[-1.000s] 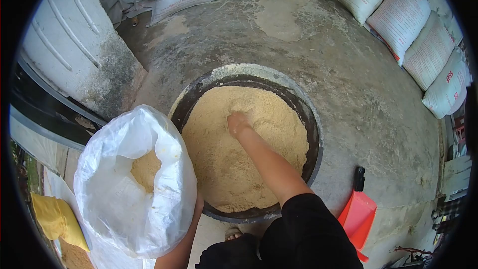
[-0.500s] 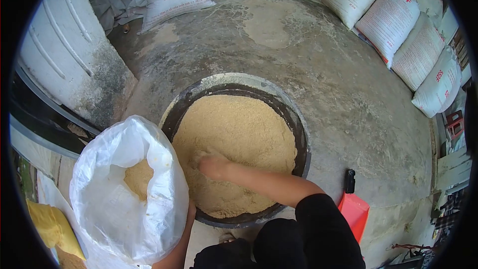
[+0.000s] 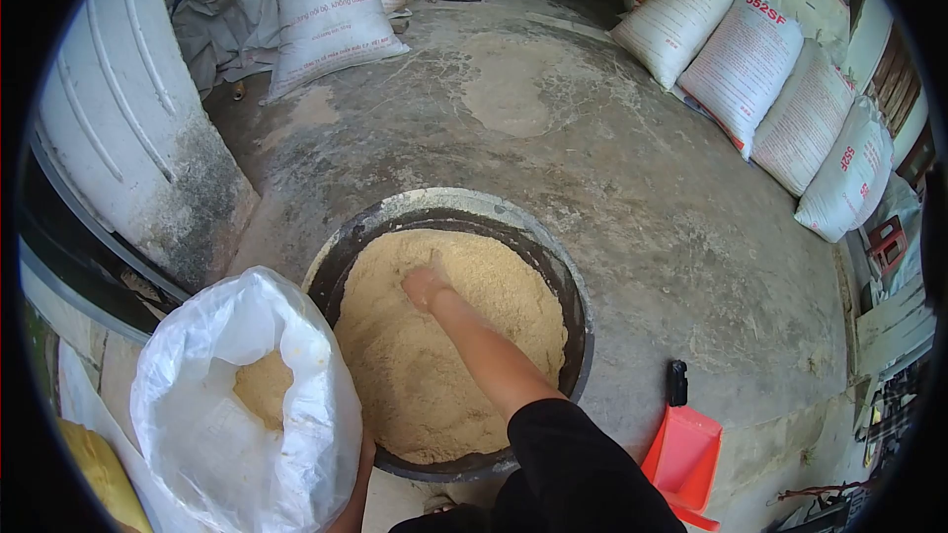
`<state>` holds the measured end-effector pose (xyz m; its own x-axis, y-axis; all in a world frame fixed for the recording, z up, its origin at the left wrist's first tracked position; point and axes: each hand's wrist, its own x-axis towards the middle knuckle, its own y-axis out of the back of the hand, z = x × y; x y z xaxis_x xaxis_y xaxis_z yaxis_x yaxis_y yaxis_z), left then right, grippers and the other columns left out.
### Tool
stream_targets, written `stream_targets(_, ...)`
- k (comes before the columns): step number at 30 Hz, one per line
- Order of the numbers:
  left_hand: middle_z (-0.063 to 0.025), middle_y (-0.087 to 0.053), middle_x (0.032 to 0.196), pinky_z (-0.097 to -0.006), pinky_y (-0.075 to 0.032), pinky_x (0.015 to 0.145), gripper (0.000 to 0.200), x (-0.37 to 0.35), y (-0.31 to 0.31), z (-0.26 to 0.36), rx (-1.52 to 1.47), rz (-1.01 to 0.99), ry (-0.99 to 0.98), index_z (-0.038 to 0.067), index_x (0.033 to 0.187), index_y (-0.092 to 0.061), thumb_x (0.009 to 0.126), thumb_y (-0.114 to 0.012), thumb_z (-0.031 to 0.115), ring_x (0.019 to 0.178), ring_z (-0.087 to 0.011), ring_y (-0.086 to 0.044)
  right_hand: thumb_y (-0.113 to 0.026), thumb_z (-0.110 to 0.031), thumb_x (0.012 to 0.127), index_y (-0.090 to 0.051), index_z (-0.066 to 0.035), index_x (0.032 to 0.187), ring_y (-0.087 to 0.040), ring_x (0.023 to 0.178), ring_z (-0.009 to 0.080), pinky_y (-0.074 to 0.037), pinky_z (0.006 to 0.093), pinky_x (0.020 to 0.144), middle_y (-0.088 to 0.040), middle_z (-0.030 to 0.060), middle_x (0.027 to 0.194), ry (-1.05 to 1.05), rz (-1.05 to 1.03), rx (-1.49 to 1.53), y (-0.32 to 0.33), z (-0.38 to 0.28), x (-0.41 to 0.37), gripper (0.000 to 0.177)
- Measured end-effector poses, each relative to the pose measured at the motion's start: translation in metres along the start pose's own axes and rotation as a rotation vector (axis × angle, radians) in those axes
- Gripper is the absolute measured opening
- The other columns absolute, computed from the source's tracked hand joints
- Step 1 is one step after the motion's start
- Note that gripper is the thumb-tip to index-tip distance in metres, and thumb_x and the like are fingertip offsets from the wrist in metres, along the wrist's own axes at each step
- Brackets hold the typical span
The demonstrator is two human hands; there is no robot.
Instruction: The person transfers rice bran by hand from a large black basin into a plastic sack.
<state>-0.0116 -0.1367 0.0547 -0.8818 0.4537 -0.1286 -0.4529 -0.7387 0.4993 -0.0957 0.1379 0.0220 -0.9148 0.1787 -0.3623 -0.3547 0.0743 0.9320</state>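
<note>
1. The right hand [image 3: 427, 284] is sunk at the fingers into pale yellow meal [image 3: 504, 296], toward the far left part of the heap; whether the fingers are spread or pressed together cannot be told.
2. The meal is held in a round black tub [image 3: 583, 375], which is set on the concrete floor [image 3: 642, 197].
3. The open white bag [image 3: 331, 415] is touched on its right side by the left hand [image 3: 366, 454]; its fingers are mostly hidden, so its grip cannot be told.
4. More meal is seen inside the bag, just beside the tub.
5. A red dustpan [image 3: 686, 449] is placed right of the tub, apart from it.
6. Filled sacks [image 3: 743, 64] are lined up at the far right, and another, marked 513F [image 3: 331, 15], is stood at the far left.
</note>
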Motion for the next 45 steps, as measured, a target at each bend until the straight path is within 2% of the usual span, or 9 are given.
stream_targets(6, -0.0176, -0.034, 0.133, -0.0338, -0.019, 0.103, 0.048, 0.000, -0.003, 0.004, -0.012, 0.014, -0.009, -0.001, 0.128, -0.033, 0.092, -0.034, 0.030, 0.124, -0.0295, -0.029, -0.057, -0.023, 0.076, -0.061, -0.007, 0.101, -0.054, 0.103, 0.0278, -0.041, 0.0444, 0.088, -0.059, 0.0124, 0.106, -0.202, -0.063, 0.113, -0.007, 0.045, -0.063, 0.029)
stream_targets(12, -0.0175, -0.034, 0.132, -0.0338, -0.020, 0.103, 0.047, -0.001, 0.012, -0.021, -0.036, 0.037, -0.026, -0.001, 0.128, -0.034, 0.092, -0.034, 0.030, 0.123, -0.0295, -0.029, -0.047, -0.056, 0.079, -0.055, 0.003, 0.105, -0.050, 0.105, 0.0331, -0.041, 0.0381, 0.089, -0.055, 0.0213, 0.108, -0.103, -0.329, 0.185, -0.026, 0.035, -0.148, 0.065)
stream_targets(16, -0.0175, -0.035, 0.132, -0.0338, -0.020, 0.103, 0.047, 0.002, 0.009, -0.007, -0.036, 0.068, -0.031, -0.001, 0.128, -0.034, 0.092, -0.034, 0.029, 0.123, -0.0295, -0.030, -0.044, -0.057, 0.080, -0.050, 0.004, 0.112, -0.049, 0.107, 0.0343, -0.040, 0.0378, 0.091, -0.051, 0.0234, 0.113, -0.027, -0.287, 0.434, 0.012, 0.037, -0.202, 0.069)
stream_targets(19, -0.0174, -0.035, 0.132, -0.0338, -0.020, 0.103, 0.047, -0.008, 0.008, 0.006, -0.034, 0.077, -0.018, -0.001, 0.128, -0.034, 0.092, -0.034, 0.029, 0.123, -0.0295, -0.030, -0.041, -0.059, 0.080, -0.045, 0.003, 0.119, -0.047, 0.110, 0.0339, -0.037, 0.0382, 0.093, -0.047, 0.0236, 0.118, -0.294, -0.279, 0.451, 0.001, 0.054, -0.215, 0.073)
stream_targets(22, -0.0174, -0.035, 0.132, -0.0338, -0.020, 0.103, 0.046, 0.003, 0.008, 0.018, -0.027, 0.088, -0.050, -0.001, 0.128, -0.034, 0.092, -0.034, 0.029, 0.123, -0.0294, -0.030, -0.039, -0.060, 0.080, -0.045, 0.004, 0.119, -0.046, 0.111, 0.0325, -0.037, 0.0376, 0.094, -0.047, 0.0227, 0.119, -0.457, 0.038, 0.153, -0.057, 0.057, -0.207, 0.074)
stream_targets(28, -0.0173, -0.036, 0.131, -0.0339, -0.020, 0.103, 0.046, -0.013, 0.017, -0.043, -0.029, 0.063, -0.090, -0.001, 0.128, -0.035, 0.092, -0.034, 0.029, 0.123, -0.0294, -0.030, -0.040, -0.061, 0.079, -0.037, 0.008, 0.123, -0.038, 0.118, 0.0336, -0.032, 0.0373, 0.098, -0.039, 0.0248, 0.126, -0.565, -0.258, 0.364, -0.048, -0.009, -0.218, 0.082)
stream_targets(34, -0.0172, -0.036, 0.131, -0.0339, -0.021, 0.103, 0.046, 0.000, 0.008, -0.020, -0.038, 0.037, -0.121, -0.001, 0.127, -0.035, 0.092, -0.034, 0.028, 0.122, -0.0294, -0.031, -0.045, -0.062, 0.076, -0.032, 0.009, 0.126, -0.038, 0.118, 0.0365, -0.033, 0.0379, 0.098, -0.039, 0.0269, 0.125, -0.486, -0.234, 0.473, -0.050, -0.065, -0.225, 0.087)
stream_targets(42, -0.0171, -0.037, 0.131, -0.0339, -0.021, 0.103, 0.045, 0.005, 0.016, -0.028, -0.027, 0.025, -0.154, -0.001, 0.127, -0.035, 0.092, -0.034, 0.028, 0.122, -0.0293, -0.031, -0.055, -0.049, 0.076, -0.031, 0.005, 0.128, -0.044, 0.113, 0.0341, -0.037, 0.0358, 0.094, -0.043, 0.0262, 0.123, -0.477, -0.185, 1.303, -0.002, -0.120, -0.212, 0.078)
stream_targets(45, -0.0171, -0.037, 0.131, -0.0339, -0.021, 0.103, 0.045, 0.007, 0.012, -0.021, -0.018, 0.021, -0.158, -0.001, 0.127, -0.036, 0.092, -0.034, 0.028, 0.122, -0.0293, -0.031, -0.054, -0.049, 0.076, -0.025, 0.005, 0.130, -0.046, 0.111, 0.0339, -0.037, 0.0353, 0.094, -0.045, 0.0257, 0.120, -0.210, -0.128, 0.960, 0.034, -0.111, -0.208, 0.081)
